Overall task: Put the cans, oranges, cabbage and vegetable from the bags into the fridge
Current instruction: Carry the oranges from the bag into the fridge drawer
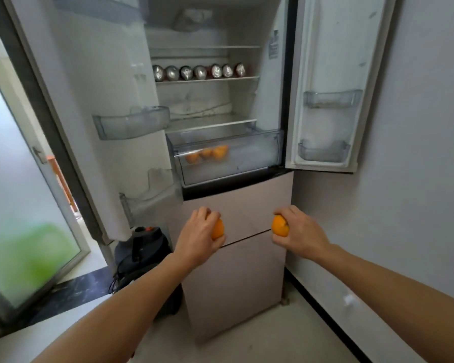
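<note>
Fingers of the left hand [198, 234] are curled round the left orange [217, 229]. The fruit sits in the palm and bulges out on the thumb side, with fingertips over its top and the thumb under it. Across a clear gap, the right orange [280, 226] is gripped the same way by the right hand [302, 231]. Here it shows on the inner side of those fingers, facing the other fruit. Both hands hover side by side in front of the closed lower panels of the fridge [236, 205], touching nothing but their fruit.

The step in hand looks like carrying this pair of oranges to storage. Up and ahead of the fingertips, between the two hands in line, the crisper drawer [249, 158] stands pulled out, with stored oranges [206, 154] lying toward its left end. Higher beyond it, a row of cans [199, 72] already lines a shelf.

The next move probably calls for lifting both hands forward over the drawer's front rim. Each orange would then be lowered beside the others before the fingers let go, so that none rolls or drops.
</note>
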Motion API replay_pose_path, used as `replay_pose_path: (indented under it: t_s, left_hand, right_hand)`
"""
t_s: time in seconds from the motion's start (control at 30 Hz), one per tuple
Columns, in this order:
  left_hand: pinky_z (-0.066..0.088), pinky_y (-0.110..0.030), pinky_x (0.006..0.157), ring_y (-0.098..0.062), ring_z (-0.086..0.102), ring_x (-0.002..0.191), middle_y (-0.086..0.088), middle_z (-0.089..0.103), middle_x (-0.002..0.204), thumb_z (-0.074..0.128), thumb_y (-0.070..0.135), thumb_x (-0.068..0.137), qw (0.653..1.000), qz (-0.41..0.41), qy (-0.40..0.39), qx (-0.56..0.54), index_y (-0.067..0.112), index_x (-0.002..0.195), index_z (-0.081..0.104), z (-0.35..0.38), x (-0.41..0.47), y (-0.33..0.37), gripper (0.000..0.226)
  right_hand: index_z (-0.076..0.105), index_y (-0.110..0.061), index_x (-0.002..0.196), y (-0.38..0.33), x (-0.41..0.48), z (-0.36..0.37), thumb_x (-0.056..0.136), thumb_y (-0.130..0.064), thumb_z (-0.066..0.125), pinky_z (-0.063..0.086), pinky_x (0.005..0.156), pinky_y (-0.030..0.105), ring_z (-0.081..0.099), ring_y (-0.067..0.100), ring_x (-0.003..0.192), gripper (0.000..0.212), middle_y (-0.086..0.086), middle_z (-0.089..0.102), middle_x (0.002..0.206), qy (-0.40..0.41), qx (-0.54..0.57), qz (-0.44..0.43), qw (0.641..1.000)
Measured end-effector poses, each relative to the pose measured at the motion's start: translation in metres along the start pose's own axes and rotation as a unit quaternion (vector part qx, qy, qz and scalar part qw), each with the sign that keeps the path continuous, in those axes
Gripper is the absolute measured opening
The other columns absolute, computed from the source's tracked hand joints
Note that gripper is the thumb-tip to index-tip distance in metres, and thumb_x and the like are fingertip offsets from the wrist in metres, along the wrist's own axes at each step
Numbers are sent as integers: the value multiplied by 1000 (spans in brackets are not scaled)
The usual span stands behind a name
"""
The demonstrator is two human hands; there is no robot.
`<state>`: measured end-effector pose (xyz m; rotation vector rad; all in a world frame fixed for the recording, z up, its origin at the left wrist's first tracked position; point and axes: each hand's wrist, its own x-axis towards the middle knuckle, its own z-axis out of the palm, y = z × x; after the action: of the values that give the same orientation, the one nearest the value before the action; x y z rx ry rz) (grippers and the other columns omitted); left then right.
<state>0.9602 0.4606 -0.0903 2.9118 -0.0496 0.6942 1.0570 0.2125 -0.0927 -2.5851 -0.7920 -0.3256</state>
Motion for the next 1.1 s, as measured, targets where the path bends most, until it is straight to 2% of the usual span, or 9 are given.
replay_pose_path:
  t_s: [0.17, 0.33, 0.43, 0.57, 0.7, 0.83, 1.0, 1.1]
  left_hand:
    - [46, -33, 81, -19, 45, 102, -3, 46, 117, 61, 49, 86, 998, -7, 61, -31, 20, 126, 49, 10, 107, -25, 51]
    - [47, -38, 77, -25, 50, 95, -8, 49, 109, 57, 50, 88, 988, -40, 150, -25, 18, 117, 53, 6, 216, -49, 44]
    - [46, -40, 74, -28, 52, 90, -10, 49, 102, 56, 49, 89, 978, -84, 188, -31, 16, 112, 55, -2, 277, -63, 41]
    - [45, -43, 85, -34, 52, 95, -15, 48, 104, 57, 43, 90, 966, -173, 182, -68, 14, 114, 56, -7, 341, -89, 37]
    - [41, -37, 90, -33, 51, 102, -16, 49, 110, 65, 34, 87, 957, -251, 125, -70, 15, 116, 60, -7, 380, -114, 36]
    - [43, -29, 75, -21, 52, 94, -8, 56, 109, 73, 24, 77, 951, -301, 19, -68, 13, 114, 61, -2, 412, -138, 40]
    - [51, -29, 77, -21, 61, 94, -8, 66, 107, 80, 24, 69, 948, -283, -148, 9, 11, 109, 64, 32, 451, -171, 45]
    - [53, -31, 78, -22, 62, 96, -6, 65, 108, 87, 34, 61, 940, -257, -217, 47, 16, 110, 63, 51, 475, -185, 57]
  right_hand:
    - [49, -27, 127, 28, 103, -6, 76, -44, 72, 47, 79, 35, 57, 23, 101, 58, -2, 53, 118, 46, 23, -13, 999]
    - [49, -28, 127, 54, 216, -13, 77, -46, 73, 46, 80, 36, 55, 20, 98, 58, -2, 53, 117, 92, 58, -86, 990]
    - [51, -27, 126, 63, 286, -25, 77, -48, 72, 48, 81, 39, 55, 20, 99, 57, -1, 55, 118, 117, 90, -118, 982]
    - [51, -27, 125, 63, 376, -42, 79, -54, 68, 48, 81, 37, 56, 21, 100, 56, 1, 56, 119, 131, 111, -149, 974]
    - [51, -26, 125, 53, 449, -43, 78, -52, 69, 49, 85, 42, 55, 24, 102, 56, 4, 56, 120, 115, 126, -158, 973]
    - [49, -21, 130, 44, 509, -29, 75, -45, 73, 47, 89, 40, 54, 29, 111, 65, 8, 54, 126, 28, 65, -164, 984]
    - [56, -19, 118, 37, 563, 3, 69, -36, 79, 48, 74, 34, 56, 25, 94, 57, 7, 59, 113, -109, -23, -162, 980]
    - [60, -20, 110, 37, 593, 28, 65, -42, 81, 54, 76, 35, 61, 23, 90, 54, 5, 64, 107, -204, -109, -175, 957]
